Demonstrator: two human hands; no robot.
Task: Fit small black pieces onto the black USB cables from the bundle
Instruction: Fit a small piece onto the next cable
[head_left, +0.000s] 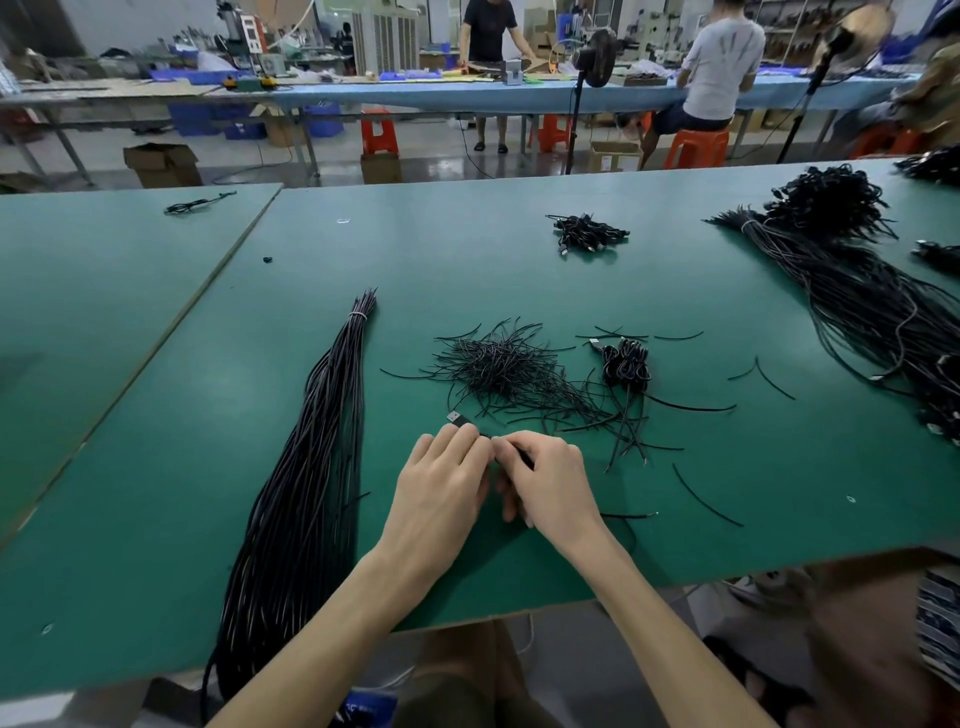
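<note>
My left hand grips a black USB cable near its plug end; the silver plug sticks out past my fingertips. My right hand pinches the same cable just right of the left hand, and a short black stretch shows between its fingers. Any small piece on it is hidden by my fingers. A long tied bundle of black cables lies to the left and runs over the table's near edge. Just beyond my hands sits a loose pile of short thin black pieces.
A small coiled cable group lies right of the pile, another farther back. A large cable mass fills the right side. Stray black strands lie on the green table. People work at a far bench.
</note>
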